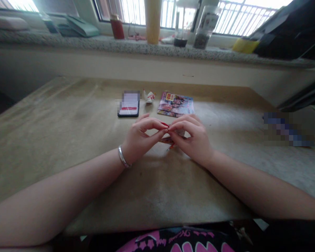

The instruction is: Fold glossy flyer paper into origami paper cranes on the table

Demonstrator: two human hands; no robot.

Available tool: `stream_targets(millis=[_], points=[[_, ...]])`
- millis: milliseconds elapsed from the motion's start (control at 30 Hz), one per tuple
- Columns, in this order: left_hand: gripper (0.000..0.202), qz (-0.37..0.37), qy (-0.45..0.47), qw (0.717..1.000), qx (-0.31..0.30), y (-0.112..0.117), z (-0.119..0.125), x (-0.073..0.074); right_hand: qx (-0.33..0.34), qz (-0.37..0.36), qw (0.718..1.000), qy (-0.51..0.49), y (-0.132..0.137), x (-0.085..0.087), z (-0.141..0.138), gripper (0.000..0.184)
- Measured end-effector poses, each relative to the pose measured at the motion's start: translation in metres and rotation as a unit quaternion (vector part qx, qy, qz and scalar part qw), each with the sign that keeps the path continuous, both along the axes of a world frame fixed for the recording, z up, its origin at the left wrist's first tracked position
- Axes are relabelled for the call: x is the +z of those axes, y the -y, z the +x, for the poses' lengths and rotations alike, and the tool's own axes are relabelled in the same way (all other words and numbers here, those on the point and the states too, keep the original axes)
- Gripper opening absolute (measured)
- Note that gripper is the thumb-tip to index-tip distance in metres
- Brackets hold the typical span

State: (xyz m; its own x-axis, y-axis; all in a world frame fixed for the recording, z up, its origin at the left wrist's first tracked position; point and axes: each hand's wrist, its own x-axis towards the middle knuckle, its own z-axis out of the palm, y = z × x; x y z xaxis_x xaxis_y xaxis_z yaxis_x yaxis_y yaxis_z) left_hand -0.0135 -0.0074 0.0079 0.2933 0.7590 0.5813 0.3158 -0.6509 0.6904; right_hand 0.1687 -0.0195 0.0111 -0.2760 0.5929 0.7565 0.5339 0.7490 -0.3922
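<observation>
My left hand (pixel 144 134), with a silver bangle (pixel 124 156) at its wrist, is closed in a pinch at the middle of the table. Opposite it, my right hand (pixel 193 137) pinches too, and the fingertips of both meet. A small red piece (pixel 165 124) shows at the meeting point; its kind is too small to make out. Partly hidden under my right hand is a colourful flat item (pixel 166 140), with an orange and white bit (pixel 171 147) beside it. Just beyond the hands lies a colourful printed packet (pixel 175 104).
A phone (pixel 129 104) with a lit screen and a crumpled white wrapper (pixel 148 96) lie on the table (pixel 81 140). A blurred blue item (pixel 287 129) is at the right. Several containers, including a red one (pixel 117 28), stand on the stone windowsill (pixel 89 42).
</observation>
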Motion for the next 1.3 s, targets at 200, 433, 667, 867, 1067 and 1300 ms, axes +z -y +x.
stream_targets(millis=[200, 433, 667, 867, 1067, 1300], points=[[0.006, 0.005, 0.000, 1.000, -0.008, -0.0005, -0.0002, 0.0007, -0.002, -0.003, 1.000, 0.000, 0.0002, 0.0001, -0.0016, 0.005], [0.010, -0.047, 0.069, 0.995, -0.053, -0.0030, -0.0015, -0.0045, 0.001, -0.013, 1.000, -0.008, -0.0008, 0.0004, -0.0009, 0.004], [0.012, -0.010, 0.005, 0.999, -0.034, -0.0028, -0.0018, -0.0034, 0.003, -0.030, 0.999, -0.024, -0.0010, -0.0001, -0.0015, 0.006], [0.009, 0.008, 0.014, 1.000, -0.022, -0.0038, -0.0002, -0.0039, 0.008, -0.058, 0.997, -0.051, -0.0021, -0.0030, -0.0017, 0.007], [0.007, -0.004, 0.032, 0.999, -0.020, -0.0032, 0.0008, -0.0037, -0.001, -0.072, 0.996, -0.059, -0.0013, -0.0030, -0.0029, 0.008], [0.010, -0.050, 0.054, 0.997, -0.026, -0.0004, 0.0016, -0.0026, -0.018, -0.048, 0.998, -0.037, -0.0019, -0.0039, -0.0023, 0.009]])
